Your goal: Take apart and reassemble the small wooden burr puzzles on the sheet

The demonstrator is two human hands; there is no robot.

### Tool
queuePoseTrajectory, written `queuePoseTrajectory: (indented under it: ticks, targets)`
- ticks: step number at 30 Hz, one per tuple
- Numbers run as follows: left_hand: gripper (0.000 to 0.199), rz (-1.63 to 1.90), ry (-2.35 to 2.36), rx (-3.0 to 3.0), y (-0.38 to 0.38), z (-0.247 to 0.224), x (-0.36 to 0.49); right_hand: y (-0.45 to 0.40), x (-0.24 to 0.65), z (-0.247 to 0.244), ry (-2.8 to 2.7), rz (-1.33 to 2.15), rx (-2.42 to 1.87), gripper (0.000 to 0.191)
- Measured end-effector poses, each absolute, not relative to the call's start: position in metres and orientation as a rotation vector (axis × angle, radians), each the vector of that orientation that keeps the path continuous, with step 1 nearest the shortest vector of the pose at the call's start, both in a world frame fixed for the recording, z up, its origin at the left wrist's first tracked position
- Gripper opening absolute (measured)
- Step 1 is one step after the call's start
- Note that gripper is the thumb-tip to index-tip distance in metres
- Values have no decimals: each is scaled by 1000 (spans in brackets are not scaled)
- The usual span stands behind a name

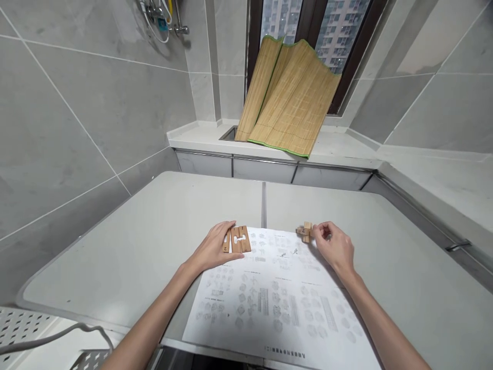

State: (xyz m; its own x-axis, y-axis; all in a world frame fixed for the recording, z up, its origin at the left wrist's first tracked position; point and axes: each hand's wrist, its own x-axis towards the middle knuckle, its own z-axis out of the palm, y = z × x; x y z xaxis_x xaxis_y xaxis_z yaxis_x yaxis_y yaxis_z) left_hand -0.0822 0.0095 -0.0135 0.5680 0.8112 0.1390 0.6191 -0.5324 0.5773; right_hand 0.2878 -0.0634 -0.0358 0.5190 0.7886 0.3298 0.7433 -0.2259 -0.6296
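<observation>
My left hand (213, 244) curves around several flat wooden puzzle pieces (241, 239). Its fingertips are at their far edge and its thumb along their near edge. Two of these pieces lie side by side and form an I-shaped cut-out; another, marked with a number, sits apart by a narrow gap near the palm. At the right, my right hand (334, 245) pinches the side of a small wooden block puzzle piece (307, 232), which has blocks jutting out and a dark number on it. Under both hands is a large printed instruction sheet (265, 298) with rows of small diagrams.
The sheet lies on a pale two-panel table (154, 231) with a seam down its middle. Beyond stands a ledge (204, 136) with a rolled-out bamboo mat (295, 97) leaning against the window. A cable (57, 336) runs over a white perforated surface at the lower left.
</observation>
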Motion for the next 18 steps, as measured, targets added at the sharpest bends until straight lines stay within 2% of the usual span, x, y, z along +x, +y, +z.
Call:
queuePoseTrajectory:
  ticks: [6, 10, 18]
  targets:
    - [95, 546, 1122, 2335, 10, -14, -76, -64, 282, -33, -1259, -164, -1788, 19]
    - [92, 568, 1086, 2351, 13, -18, -73, -67, 271, -28, -1395, -185, -1555, 14]
    - [90, 554, 1061, 2380, 15, -21, -69, -87, 221, -26, -1874, 212, -1104, 14]
